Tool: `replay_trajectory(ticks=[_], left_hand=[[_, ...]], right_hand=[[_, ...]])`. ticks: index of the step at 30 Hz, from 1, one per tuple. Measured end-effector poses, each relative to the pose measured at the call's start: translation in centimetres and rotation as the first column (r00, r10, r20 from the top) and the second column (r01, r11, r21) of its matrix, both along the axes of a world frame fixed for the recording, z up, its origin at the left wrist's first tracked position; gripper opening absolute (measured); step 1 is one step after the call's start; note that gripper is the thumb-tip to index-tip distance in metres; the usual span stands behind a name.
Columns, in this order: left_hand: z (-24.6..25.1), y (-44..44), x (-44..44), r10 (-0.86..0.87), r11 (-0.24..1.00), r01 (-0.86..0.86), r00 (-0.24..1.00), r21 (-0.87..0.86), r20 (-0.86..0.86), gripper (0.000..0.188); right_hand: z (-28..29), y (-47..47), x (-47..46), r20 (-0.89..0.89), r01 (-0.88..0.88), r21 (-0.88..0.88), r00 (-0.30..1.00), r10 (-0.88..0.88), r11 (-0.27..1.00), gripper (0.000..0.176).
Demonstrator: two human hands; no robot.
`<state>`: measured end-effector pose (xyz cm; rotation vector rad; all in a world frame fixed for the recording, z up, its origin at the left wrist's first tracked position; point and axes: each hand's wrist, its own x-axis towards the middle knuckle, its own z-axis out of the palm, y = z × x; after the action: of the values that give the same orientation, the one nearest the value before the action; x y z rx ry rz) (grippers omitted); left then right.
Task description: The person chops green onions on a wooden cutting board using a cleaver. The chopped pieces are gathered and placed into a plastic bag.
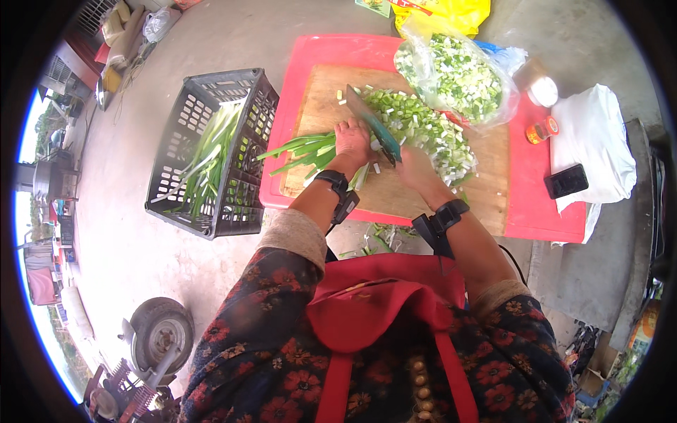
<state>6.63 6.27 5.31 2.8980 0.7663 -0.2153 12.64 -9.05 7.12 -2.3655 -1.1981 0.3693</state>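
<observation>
My left hand (353, 141) presses a bunch of green onions (304, 150) down on the wooden cutting board (328, 90), their green ends pointing left. In my right hand (418, 168) is the handle of a cleaver (374, 122), its wide blade slanting up and left beside my left fingers. Right of the blade spreads a heap of chopped green onion (423, 124). An open clear plastic bag (508, 103) full of chopped green onion rests at the board's far right. Motion blurs my right hand slightly.
The board lies on a red table (529, 211). A black plastic crate (240, 211) with long green onions (211, 158) stands left. On the right are a phone (566, 181), a white sack (592, 143), a small jar (542, 130) and a white-lidded container (542, 92). A wheel (161, 333) is at lower left.
</observation>
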Motion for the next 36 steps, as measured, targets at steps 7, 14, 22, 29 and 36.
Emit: replay_trajectory(ticks=[7, 14, 22, 29, 36], left_hand=[[0.5, 0.8, 0.2, 0.012, 0.997, -0.005, 0.997, -0.079, 0.077, 0.115], [2.1, 5.8, -0.1, -0.002, 0.962, -0.024, 0.996, -0.272, -0.093, 0.127], [0.9, 7.8, -0.9, -0.21, 0.91, 0.156, 0.972, -0.385, -0.102, 0.121], [2.4, 5.9, -2.4, -0.155, 0.893, 0.146, 0.988, -0.426, 0.013, 0.12], [2.4, 0.9, -2.5, 0.007, 0.977, -0.035, 0.991, -0.209, -0.133, 0.13]], right_hand=[[-1.0, 0.6, -0.5, 0.085, 0.029, 0.033, 0.996, -0.032, 0.999, 0.008], [-0.3, 0.7, -1.4, 0.125, 0.005, 0.087, 0.992, -0.016, 0.996, 0.009], [-0.1, 0.7, -1.0, 0.107, 0.011, 0.07, 0.994, -0.019, 0.997, 0.01], [0.3, 0.7, -1.1, 0.097, 0.025, 0.031, 0.995, -0.028, 0.999, 0.011], [0.0, 0.9, -0.9, 0.106, 0.024, 0.024, 0.994, -0.026, 0.999, 0.011]])
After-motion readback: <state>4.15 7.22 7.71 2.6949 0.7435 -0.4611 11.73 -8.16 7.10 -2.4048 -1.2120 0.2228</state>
